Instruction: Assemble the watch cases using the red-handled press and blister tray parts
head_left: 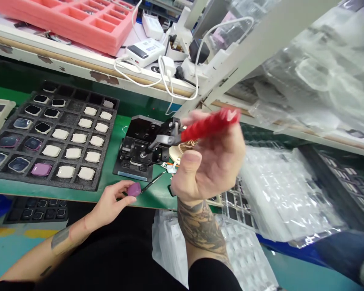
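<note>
My left hand (pixel 112 203) pinches a small purple watch case (pixel 134 189) above the front edge of the green workbench (pixel 156 198). A thin dark pointed tool (pixel 153 182) lies close beside that case. My right hand (pixel 210 161) is raised and grips a red ribbed object (pixel 210 125), which is motion-blurred and cannot be identified exactly. Behind the right hand stands a black metal press fixture (pixel 142 147) with a lever. To the left, a black foam tray (pixel 66 173) holds several watch cases and white pieces in rows.
A shelf edge (pixel 87 68) runs above the bench, carrying a pink foam tray (pixel 66 22), a white power bank (pixel 145 52) and white cables. Transparent plastic trays in bags (pixel 282 194) lie to the right. A brass wire coil (pixel 186 146) sits behind my right hand.
</note>
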`<state>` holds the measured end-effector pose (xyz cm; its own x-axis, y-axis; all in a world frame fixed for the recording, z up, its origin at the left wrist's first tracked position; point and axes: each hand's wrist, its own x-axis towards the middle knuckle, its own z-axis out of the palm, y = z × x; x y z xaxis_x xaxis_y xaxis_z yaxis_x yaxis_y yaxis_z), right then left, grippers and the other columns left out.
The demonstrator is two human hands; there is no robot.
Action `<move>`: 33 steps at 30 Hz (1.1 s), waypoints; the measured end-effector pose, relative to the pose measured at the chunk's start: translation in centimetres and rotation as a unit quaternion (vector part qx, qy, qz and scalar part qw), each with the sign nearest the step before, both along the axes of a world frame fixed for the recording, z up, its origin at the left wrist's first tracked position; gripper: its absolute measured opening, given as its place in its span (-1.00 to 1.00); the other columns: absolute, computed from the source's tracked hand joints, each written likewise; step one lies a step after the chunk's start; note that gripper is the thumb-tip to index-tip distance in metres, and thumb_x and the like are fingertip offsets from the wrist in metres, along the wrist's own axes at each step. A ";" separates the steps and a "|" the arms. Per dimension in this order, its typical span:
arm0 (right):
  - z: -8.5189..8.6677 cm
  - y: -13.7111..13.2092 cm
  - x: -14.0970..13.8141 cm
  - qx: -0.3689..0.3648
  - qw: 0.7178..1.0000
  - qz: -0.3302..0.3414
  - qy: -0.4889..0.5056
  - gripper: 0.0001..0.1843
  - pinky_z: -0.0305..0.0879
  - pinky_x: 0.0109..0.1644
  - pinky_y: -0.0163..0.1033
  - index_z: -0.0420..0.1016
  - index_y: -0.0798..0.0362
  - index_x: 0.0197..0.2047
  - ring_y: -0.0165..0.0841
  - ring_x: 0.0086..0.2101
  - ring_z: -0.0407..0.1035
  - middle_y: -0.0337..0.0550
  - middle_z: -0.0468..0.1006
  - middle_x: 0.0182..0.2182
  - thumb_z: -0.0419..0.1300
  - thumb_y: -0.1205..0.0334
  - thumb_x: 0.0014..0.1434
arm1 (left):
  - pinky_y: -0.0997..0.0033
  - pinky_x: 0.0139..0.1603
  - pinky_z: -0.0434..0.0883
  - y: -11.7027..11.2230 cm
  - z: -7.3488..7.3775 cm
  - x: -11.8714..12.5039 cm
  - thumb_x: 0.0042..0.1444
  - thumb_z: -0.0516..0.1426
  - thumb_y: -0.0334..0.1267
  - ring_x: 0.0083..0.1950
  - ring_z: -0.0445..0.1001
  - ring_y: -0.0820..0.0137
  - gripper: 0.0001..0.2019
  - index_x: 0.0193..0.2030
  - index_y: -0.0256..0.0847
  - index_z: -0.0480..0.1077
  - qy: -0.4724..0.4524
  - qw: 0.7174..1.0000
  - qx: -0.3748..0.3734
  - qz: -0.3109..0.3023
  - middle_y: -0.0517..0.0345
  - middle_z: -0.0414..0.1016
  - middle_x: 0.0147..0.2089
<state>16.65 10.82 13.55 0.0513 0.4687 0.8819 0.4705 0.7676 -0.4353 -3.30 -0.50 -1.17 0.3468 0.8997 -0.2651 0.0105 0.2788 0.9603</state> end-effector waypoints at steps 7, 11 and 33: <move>-12.1 -7.5 0.4 -0.195 0.979 -0.058 -0.025 -0.65 0.59 0.01 -0.21 0.58 0.03 0.17 -0.41 -0.13 0.57 -0.15 0.65 -0.18 0.15 0.46 0.42 | 0.48 -0.02 0.71 0.0 1.1 -1.7 0.28 0.40 -0.33 -0.14 0.74 0.41 -0.65 0.20 -0.13 0.64 0.052 0.978 0.188 0.079 0.11 0.73 0.04; -17.1 -7.7 -0.3 -0.295 0.920 -0.059 -0.250 -0.50 0.56 0.38 0.03 0.45 0.09 0.42 -0.19 0.29 0.46 0.11 0.56 0.27 0.13 0.39 0.46 | 0.50 -0.02 0.70 1.1 1.3 -2.1 0.26 0.42 -0.35 -0.16 0.72 0.44 -0.59 0.23 -0.14 0.61 0.102 0.951 0.275 0.095 0.10 0.73 0.06; -16.5 -11.9 3.6 -0.329 0.930 -0.080 -0.142 -0.28 0.57 0.40 -0.13 0.34 -0.12 0.55 -0.35 0.31 0.48 -0.02 0.55 0.30 0.14 0.53 0.42 | 0.18 -0.27 0.55 8.4 1.7 3.2 0.53 0.03 -0.39 -0.17 0.70 0.13 -0.66 0.20 -0.20 0.62 0.549 0.757 0.320 -0.149 -0.16 0.64 0.11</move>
<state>20.20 -1.11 -2.97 -0.0248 0.9181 0.3955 0.7232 0.2896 -0.6270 -0.11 7.86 0.56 0.4462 0.8911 -0.0826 0.8721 -0.4123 0.2635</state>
